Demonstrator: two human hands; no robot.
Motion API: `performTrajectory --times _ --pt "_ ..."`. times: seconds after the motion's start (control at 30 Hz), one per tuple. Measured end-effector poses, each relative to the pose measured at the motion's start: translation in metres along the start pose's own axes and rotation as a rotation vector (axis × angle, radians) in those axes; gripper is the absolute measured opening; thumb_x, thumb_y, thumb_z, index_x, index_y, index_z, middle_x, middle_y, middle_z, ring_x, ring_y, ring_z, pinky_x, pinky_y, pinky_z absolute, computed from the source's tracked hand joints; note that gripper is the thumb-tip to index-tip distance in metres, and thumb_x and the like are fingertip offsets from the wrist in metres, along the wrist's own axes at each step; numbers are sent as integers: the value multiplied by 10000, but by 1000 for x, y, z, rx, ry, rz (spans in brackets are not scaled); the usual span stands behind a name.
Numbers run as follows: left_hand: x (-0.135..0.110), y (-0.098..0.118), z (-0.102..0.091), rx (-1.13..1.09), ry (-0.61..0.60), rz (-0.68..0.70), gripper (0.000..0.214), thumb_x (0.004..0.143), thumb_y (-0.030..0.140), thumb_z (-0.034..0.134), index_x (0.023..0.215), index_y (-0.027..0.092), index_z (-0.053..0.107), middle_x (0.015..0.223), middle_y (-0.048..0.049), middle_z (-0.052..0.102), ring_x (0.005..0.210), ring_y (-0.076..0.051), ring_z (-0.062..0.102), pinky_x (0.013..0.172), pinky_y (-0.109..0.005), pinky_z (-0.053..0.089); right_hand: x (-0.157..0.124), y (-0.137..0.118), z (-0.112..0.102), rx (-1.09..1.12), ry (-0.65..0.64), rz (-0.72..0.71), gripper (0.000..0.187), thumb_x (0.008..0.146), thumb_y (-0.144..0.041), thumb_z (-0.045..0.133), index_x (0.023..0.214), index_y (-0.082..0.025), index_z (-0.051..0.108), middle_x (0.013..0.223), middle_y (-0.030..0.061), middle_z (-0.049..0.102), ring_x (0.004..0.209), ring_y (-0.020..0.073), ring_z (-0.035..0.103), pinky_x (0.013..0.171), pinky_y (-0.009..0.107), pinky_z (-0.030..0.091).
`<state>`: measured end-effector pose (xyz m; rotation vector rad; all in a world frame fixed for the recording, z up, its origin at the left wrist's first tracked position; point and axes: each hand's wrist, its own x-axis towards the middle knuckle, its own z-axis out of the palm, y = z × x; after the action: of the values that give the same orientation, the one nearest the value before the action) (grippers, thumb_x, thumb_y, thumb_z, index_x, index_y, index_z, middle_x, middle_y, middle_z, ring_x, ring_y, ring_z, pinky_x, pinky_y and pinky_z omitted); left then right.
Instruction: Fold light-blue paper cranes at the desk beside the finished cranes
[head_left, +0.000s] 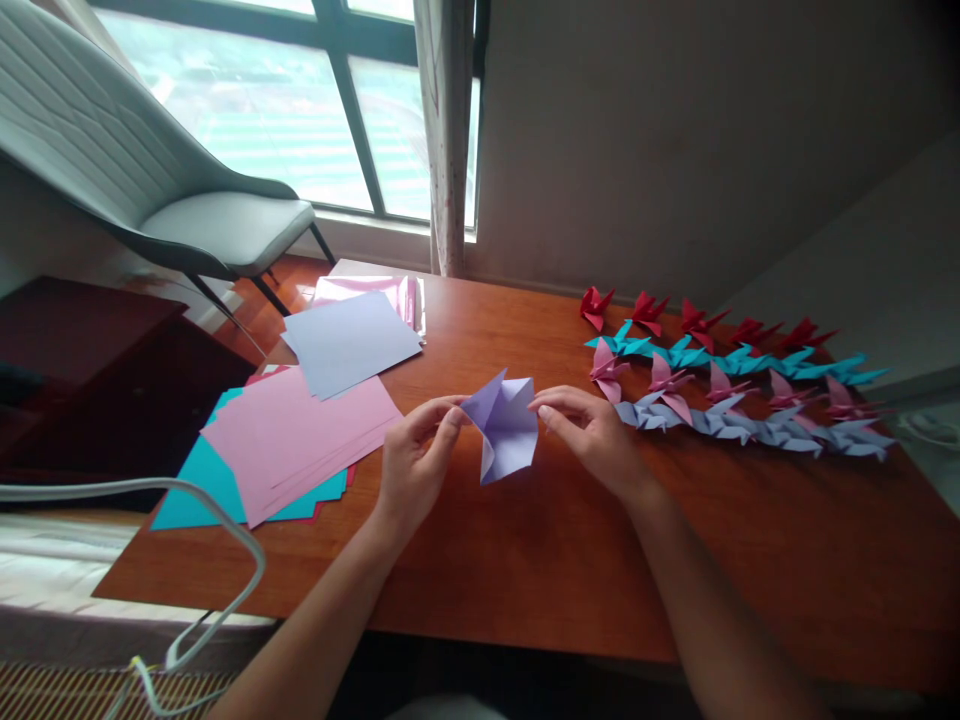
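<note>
A partly folded sheet of lavender origami paper (514,430) is held up over the middle of the table, its flaps standing apart. My left hand (421,455) pinches its left corner between thumb and fingers. At the opposite edge, my right hand (589,435) has its thumb and fingertips closed on the paper's right side. To the right stand rows of folded paper cranes: red cranes (697,325) at the back, then blue cranes (686,352), pink cranes (670,385) and lavender cranes (724,418) nearest me.
Left on the wooden table (450,570) lie lavender sheets (352,345), pink sheets (300,435) and blue sheets (199,490), with red edges beneath. A shiny pink packet (360,290) is behind them. A white cable (225,510) loops at the left, and a grey chair (225,225) stands beyond.
</note>
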<state>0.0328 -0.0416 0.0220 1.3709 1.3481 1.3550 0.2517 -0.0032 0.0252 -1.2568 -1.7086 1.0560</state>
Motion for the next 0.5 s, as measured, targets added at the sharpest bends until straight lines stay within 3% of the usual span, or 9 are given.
performTrajectory --times 0.13,0.3,0.43,0.5 --pt "2 -6 -2 97 4 -65 248 882 401 670 791 173 703 793 -23 729 760 -173 673 695 -257 508 2 4 1 -106 -18 34 181 894 -279 591 890 -196 752 972 66 762 940 216 696 774 304 531" --pt "6 -14 -5 196 -32 -129 258 838 407 711 734 174 678 737 -20 712 688 -170 656 639 -260 491 3 11 0 -221 35 94 189 880 -327 621 784 -197 718 812 43 751 748 195 687 678 297 507" --pt "6 -12 -7 114 -15 -92 205 894 374 656 838 179 689 901 -51 740 855 -192 686 734 -277 513 4 15 0 -362 58 41 184 851 -319 664 708 -204 653 763 33 711 689 186 646 647 305 480" --pt "5 -7 -8 44 5 -8 160 921 327 628 883 182 682 1003 -72 734 948 -201 685 775 -286 521 4 16 1 -416 46 6 188 841 -306 679 690 -208 622 764 30 691 690 182 630 646 303 471"
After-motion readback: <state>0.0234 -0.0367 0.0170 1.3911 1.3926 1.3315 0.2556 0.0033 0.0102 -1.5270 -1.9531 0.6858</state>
